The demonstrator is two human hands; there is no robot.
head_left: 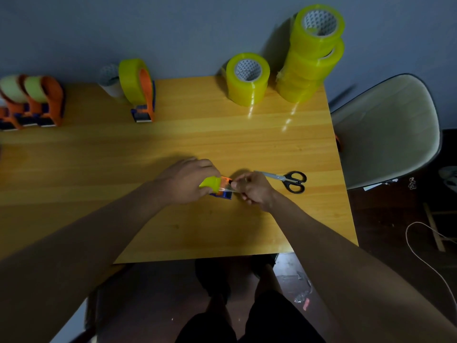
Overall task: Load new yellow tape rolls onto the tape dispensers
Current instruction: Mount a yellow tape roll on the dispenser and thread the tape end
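Left hand curls over the yellow tape roll already seated on an orange-and-blue dispenser, near the front middle of the wooden surface. Right hand pinches the loose tape end between thumb and fingertips, the strip drawn toward the dispenser's front; most of the dispenser is hidden under the two hands.

Handling, as a judgement: the roll looks light and rigid on its cardboard core, safe to grip round the outside or through the core. The free strip is thin, limp and sticky on one face; it will likely cling to skin or fold onto itself, so it is best held by the very end and kept taut. The cutter edge cannot be made out.

Count, working outward:
- Scissors, one pair, black handles, just right of the right hand, apart from it.
- Loaded dispenser, one, standing at the far edge, with a pale bare core beside it.
- Dispensers at the far left, two or possibly three in a cluster with paler rolls; the frame edge cuts them off.
- Spare yellow rolls: a short stack and a tall stack at the far right; exact number per stack unclear.
- Chair, one, pale, beside the surface.
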